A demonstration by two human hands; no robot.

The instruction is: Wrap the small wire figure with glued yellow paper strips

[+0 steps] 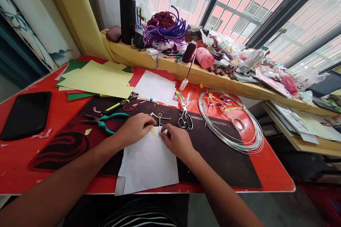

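Observation:
A small figure of twisted wire, with arms spread sideways, lies at the top edge of a white sheet of paper on the dark mat. Just left of its lower part is a narrow yellow paper strip. My left hand rests at the sheet's upper left, fingers curled together beside the strip; what they hold is hidden. From the right, my right hand has its thumb and fingers pinched close to the figure's lower end and the sheet's top edge. Whatever lies between those fingertips is too small to make out.
Scissors and a large wire coil lie to the right. Teal-handled pliers, yellow-black pliers and a black phone are left. Coloured paper is stacked behind. A thermos and craft supplies crowd the windowsill.

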